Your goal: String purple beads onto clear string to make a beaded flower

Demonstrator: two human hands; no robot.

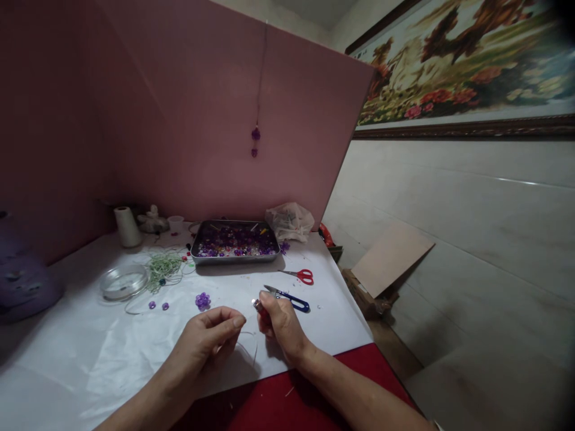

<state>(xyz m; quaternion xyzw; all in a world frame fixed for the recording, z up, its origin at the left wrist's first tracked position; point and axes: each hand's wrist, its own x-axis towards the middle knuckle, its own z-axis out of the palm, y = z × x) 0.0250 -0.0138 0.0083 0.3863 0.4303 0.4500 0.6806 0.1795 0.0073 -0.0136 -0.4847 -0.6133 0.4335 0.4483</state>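
Observation:
My right hand point(282, 323) is closed around a red lighter point(257, 306) with a metal top, where a small bright spot shows. My left hand point(215, 329) faces it from the left, thumb and forefinger pinched together on a thin, pale cord point(254, 353) that loops below the fingers; its pinched end is too small to make out. Behind the right hand lie blue-handled thread snips point(299, 302) with the blades partly covered by it. A purple bead cluster point(202, 301) rests just beyond my left hand, with two loose purple beads point(159, 306) further left.
A metal tray point(238, 259) of purple beads stands at the back, a plastic bag point(291, 221) beside it. Red-handled scissors point(305, 276) lie nearer. To the left are green cord point(164, 268), a clear round dish point(123, 282) and a thread cone point(127, 227). A beaded string point(256, 134) hangs on the pink panel.

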